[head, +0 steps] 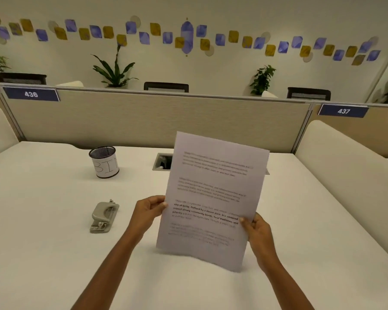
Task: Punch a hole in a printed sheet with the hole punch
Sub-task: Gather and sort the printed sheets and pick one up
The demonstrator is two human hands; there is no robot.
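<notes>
Both hands hold the printed sheet (212,198) upright above the table (43,253). The left hand (147,212) pinches its left edge about halfway up, thumb on the printed face and the other fingers behind the paper; the right hand (257,229) pinches the right edge a little lower, thumb (244,221) likewise in front. Both grips are narrow, closed on the sheet alone.

The hole punch (104,217) lies on the table to the outside of the left fingers, well apart from them and untouched, its lever up. Farther beyond those fingers stands a mesh cup (104,161) with a paper label.

The task looks barely begun: the paper still has to reach the punch's slot. The risk lies in the handover (one hand must let go to work the lever). Held by a single edge, the thin sheet would likely droop or swing, and it could enter the slot crooked or too shallow, leaving the hole off-margin or through the text. Pressing the lever off-centre might also let the punch slide on the smooth tabletop.
</notes>
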